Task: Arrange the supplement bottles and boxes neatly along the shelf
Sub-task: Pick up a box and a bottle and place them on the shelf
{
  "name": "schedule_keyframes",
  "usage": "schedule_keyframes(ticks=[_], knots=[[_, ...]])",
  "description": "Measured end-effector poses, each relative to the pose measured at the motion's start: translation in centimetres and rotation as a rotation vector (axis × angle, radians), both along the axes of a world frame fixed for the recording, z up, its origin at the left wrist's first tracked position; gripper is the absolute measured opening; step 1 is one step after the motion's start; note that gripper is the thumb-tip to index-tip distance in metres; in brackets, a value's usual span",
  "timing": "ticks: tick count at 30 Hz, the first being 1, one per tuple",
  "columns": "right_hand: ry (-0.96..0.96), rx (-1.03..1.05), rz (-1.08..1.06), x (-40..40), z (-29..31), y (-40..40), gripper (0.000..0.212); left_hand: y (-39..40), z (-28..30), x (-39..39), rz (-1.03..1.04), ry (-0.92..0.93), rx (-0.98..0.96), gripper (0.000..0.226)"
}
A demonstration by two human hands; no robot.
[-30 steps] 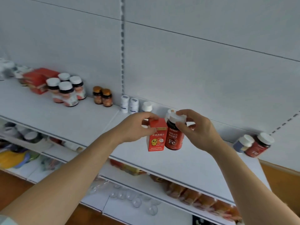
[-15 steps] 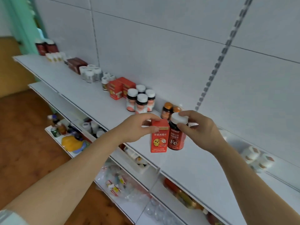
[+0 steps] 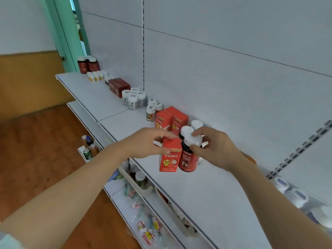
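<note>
My left hand (image 3: 146, 142) pinches the top of a small red box (image 3: 169, 157) with a yellow chick on its front. Right beside it, my right hand (image 3: 213, 146) grips the white cap of a dark red bottle marked Fe (image 3: 187, 159). Both are held upright, side by side, just above the white shelf (image 3: 206, 191). Behind them stand two matching red boxes (image 3: 171, 119) and white-capped bottles (image 3: 196, 124) partly hidden by my right hand.
Further left along the shelf stand small labelled bottles (image 3: 153, 109), a cluster of white bottles (image 3: 133, 98), a dark red box (image 3: 119, 87), small yellow bottles (image 3: 95, 76) and dark red bottles (image 3: 88, 64). White bottles (image 3: 294, 194) lie blurred at right. Lower shelves hold packets and cans.
My view has swung left along the shelf, bringing its left end and a green door frame into sight. Both hands still carry the red box and the Fe bottle together.
</note>
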State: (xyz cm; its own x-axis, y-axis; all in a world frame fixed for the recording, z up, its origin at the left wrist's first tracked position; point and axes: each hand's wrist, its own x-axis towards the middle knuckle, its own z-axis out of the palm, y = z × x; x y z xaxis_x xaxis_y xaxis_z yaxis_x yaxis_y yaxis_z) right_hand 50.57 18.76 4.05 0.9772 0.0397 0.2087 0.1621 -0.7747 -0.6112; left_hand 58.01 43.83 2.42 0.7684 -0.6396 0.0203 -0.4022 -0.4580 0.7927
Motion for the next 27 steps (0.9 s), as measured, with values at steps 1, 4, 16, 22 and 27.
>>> schedule_keyframes(ticks=[1, 4, 16, 22, 27], knots=[[-0.002, -0.033, 0.000, 0.9, -0.1, 0.7, 0.032, 0.7, -0.3, 1.2, -0.006, -0.014, 0.010, 0.044], [-0.003, -0.117, -0.009, 3.0, -0.4, 2.7, 0.033, 2.3, -0.9, 5.2, -0.044, -0.056, 0.007, 0.045], [0.022, -0.218, -0.306, 3.5, -1.3, 8.5, 0.034, 0.8, -0.4, 15.6, -0.344, -0.200, 0.066, 0.045], [0.001, -0.282, -0.335, 3.2, -1.6, 8.1, 0.032, -2.2, -1.6, 18.1, -0.468, -0.355, 0.155, 0.044], [-0.017, -0.266, -0.316, 4.4, -2.7, 7.3, 0.032, -3.4, -3.4, 20.0, -0.509, -0.486, 0.181, 0.047]])
